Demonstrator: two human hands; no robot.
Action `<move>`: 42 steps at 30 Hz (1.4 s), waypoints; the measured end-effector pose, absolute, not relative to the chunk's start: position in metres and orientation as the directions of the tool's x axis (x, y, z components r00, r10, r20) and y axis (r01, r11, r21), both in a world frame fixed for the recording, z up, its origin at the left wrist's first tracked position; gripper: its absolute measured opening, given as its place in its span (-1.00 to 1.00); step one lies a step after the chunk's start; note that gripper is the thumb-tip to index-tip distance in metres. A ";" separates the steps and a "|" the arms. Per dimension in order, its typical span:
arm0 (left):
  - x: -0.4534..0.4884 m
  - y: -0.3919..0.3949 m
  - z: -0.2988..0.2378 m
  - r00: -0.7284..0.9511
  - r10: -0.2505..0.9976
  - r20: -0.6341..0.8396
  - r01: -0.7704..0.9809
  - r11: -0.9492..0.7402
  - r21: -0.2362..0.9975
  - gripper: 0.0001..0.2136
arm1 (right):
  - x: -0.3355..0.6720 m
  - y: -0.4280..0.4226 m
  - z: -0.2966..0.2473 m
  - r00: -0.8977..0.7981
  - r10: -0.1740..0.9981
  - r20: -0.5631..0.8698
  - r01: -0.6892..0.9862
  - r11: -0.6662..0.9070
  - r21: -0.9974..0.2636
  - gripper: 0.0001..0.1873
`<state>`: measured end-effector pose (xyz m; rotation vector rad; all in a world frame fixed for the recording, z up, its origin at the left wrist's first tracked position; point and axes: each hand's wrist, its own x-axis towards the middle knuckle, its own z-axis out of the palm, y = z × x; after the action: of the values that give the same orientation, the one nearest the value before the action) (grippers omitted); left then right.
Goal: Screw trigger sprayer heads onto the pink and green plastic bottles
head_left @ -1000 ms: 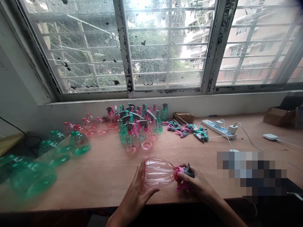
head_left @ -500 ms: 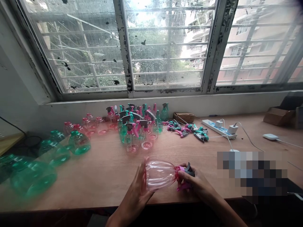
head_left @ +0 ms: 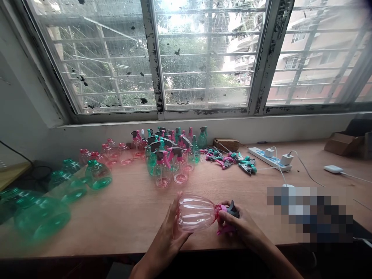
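Note:
A clear pink spray bottle [head_left: 197,213] lies sideways in the air over the table's front edge, held between both hands. My left hand [head_left: 171,226] is wrapped round its base at the left. At the neck, my right hand [head_left: 236,221] grips the pink collar of the black and pink spray head [head_left: 231,210]; the head sits at the bottle's mouth. How far it is screwed on cannot be seen. Beyond the hands stands a group of pink and green bottles with spray heads fitted [head_left: 178,166].
Green bottles without heads [head_left: 99,175] and pink ones [head_left: 126,154] stand at the left. Loose spray heads [head_left: 229,158] lie in a pile right of centre. A power strip [head_left: 269,158] with cords, a brown pouch [head_left: 226,144] and a cardboard box [head_left: 343,141] are farther right.
Almost nothing differs. Both hands keep their hold on the spray bottle, and the view has shifted very slightly.

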<state>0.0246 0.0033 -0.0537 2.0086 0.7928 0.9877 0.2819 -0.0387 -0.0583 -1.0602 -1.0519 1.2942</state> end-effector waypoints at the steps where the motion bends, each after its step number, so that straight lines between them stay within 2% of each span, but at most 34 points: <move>1: 0.025 0.003 -0.053 0.511 0.776 0.369 0.185 -0.519 0.835 -0.14 | 0.282 -0.039 -0.058 0.007 1.000 -0.003 -0.199 -0.001 -0.980 -0.54; 4: 0.025 0.003 -0.049 0.523 0.790 0.319 0.112 -0.435 0.893 -0.07 | 0.282 -0.037 -0.059 -0.018 1.000 0.007 -0.194 0.003 -0.981 -0.52; 7: 0.025 0.002 -0.046 0.511 0.811 0.284 0.066 -0.367 0.928 -0.15 | 0.282 -0.036 -0.059 -0.021 1.000 0.014 -0.195 0.009 -0.981 -0.50; 14: 0.025 0.001 -0.049 0.466 0.813 0.349 0.158 -0.465 0.871 -0.22 | 0.281 -0.036 -0.058 0.003 1.000 0.007 -0.195 0.007 -0.981 -0.49; 18: 0.023 0.002 -0.049 0.484 0.827 0.287 0.151 -0.402 0.903 -0.15 | 0.281 -0.037 -0.057 -0.008 1.000 0.013 -0.198 0.012 -0.980 -0.51; 24: 0.021 0.004 -0.052 0.470 0.812 0.346 0.177 -0.471 0.864 -0.29 | 0.281 -0.036 -0.057 0.004 1.000 0.016 -0.186 0.017 -0.982 -0.49; 29: 0.023 0.005 -0.052 0.470 0.835 0.287 0.178 -0.408 0.896 -0.16 | 0.281 -0.036 -0.057 -0.004 1.000 0.017 -0.172 0.016 -0.985 -0.49; 36: 0.022 0.006 -0.053 0.486 0.798 0.355 0.213 -0.502 0.838 -0.31 | 0.280 -0.038 -0.055 0.003 1.000 0.010 -0.174 0.011 -0.985 -0.50; 42: 0.021 0.004 -0.051 0.486 0.815 0.315 0.226 -0.465 0.856 -0.20 | 0.280 -0.038 -0.056 -0.005 1.000 0.024 -0.160 0.022 -0.987 -0.50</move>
<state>0.0214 0.0041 -0.0511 1.9524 0.8614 0.9583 0.2801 -0.0377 -0.0557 -1.0701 -1.1058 1.2693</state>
